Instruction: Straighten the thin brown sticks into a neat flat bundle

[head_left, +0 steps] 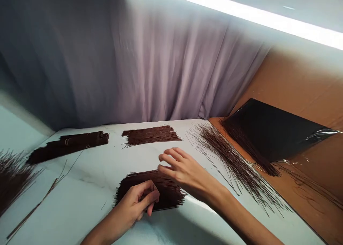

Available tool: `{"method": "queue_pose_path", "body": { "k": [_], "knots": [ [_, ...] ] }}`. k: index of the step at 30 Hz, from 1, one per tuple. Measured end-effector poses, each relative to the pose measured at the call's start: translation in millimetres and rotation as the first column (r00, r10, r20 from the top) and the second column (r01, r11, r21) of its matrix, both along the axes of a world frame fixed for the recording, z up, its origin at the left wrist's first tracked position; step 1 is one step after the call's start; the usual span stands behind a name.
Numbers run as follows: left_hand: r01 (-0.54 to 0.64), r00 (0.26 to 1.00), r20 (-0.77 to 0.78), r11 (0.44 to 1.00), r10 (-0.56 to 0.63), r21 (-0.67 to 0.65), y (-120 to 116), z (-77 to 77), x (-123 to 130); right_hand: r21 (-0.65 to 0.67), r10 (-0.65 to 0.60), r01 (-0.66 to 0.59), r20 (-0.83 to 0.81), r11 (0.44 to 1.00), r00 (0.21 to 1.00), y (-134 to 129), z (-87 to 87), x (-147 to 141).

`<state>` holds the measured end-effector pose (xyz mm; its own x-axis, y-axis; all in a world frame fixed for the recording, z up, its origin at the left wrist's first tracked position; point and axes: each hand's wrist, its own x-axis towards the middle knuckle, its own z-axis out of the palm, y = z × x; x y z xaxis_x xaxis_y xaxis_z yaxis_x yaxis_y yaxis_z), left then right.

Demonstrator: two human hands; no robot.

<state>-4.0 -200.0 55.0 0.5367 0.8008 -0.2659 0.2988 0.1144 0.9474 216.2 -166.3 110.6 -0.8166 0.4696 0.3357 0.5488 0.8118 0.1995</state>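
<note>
A thick pile of thin dark-brown sticks (171,196) lies on the white marbled table directly before me, its sticks running roughly left to right. Over the pile's near left side is my left hand (138,202), fingers curled in and thumb pressed against them. Whatever those fingers hold, if anything, is hidden. My right hand (180,166) hovers at the pile's far right edge, palm down, with its fingers apart and bent and nothing seen in them. Behind the pile lies a smaller, flat bundle of similar sticks (151,135).
Dark tied bundles (69,143) lie at back left, with bristly sticks (13,180) and a thin strand bunch (40,204) nearer. Loose long sticks (233,159) spread along the right edge. Beyond are a brown surface (308,187), a black sheet (276,130) and a grey curtain (166,66).
</note>
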Motion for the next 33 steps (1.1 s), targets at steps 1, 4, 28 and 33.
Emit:
{"method": "queue_pose_path", "body": {
  "k": [1,4,28,33],
  "knots": [
    [-0.001,1.000,0.024,1.000,0.001,-0.016,1.7,-2.3,-1.1,0.001,-0.026,0.026,-0.002,1.000,1.000,0.4,-5.5,4.8],
    [0.005,0.998,0.068,0.999,-0.002,-0.050,4.7,-5.9,-3.4,-0.070,-0.086,0.084,-0.033,0.994,0.996,-3.4,-20.3,18.0],
    [-0.072,0.990,0.113,0.992,0.084,-0.105,5.2,-5.7,1.3,-0.612,-0.640,0.190,-0.740,0.768,0.206,-52.1,-45.7,46.4],
    [-0.258,0.935,0.235,0.964,0.265,-0.058,-4.4,8.5,24.3,-0.844,-0.767,-0.136,-0.530,0.519,0.361,-86.3,-78.1,-10.2]
  ]
}}
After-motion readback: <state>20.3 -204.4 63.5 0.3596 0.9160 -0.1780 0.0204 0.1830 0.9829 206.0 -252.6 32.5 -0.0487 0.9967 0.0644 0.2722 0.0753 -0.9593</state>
